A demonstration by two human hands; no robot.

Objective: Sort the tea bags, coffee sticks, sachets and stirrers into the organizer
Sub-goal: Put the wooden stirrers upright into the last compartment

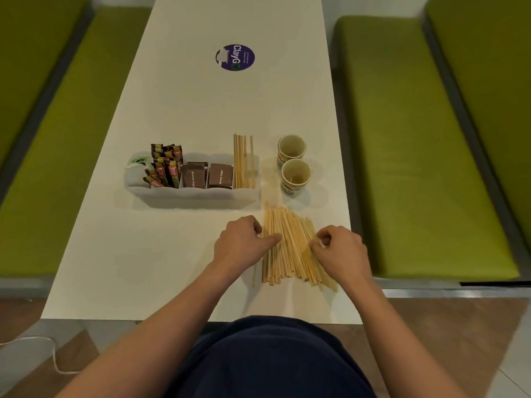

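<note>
We see a fanned pile of loose stirrers lying flat on the white surface in the lower centre-right of the frame, with a hand on each side of it. The left hand sits at the pile's left edge, its fingers curled against the sticks and its thumb laid across their tops, so its grip is narrow and on the pile. The right hand is at the pile's right edge; its grip is a pinch, thumb and curled forefinger closed on the outermost sticks. Above and left of the hands, in the middle of the frame, stands the white organizer. From left to right its compartments hold tea bags, coffee sticks, two lots of brown sugar sachets, and upright stirrers. Just right of it stand two paper cups, one behind the other. A round purple sticker lies in the upper centre, and green benches flank both sides.
</note>
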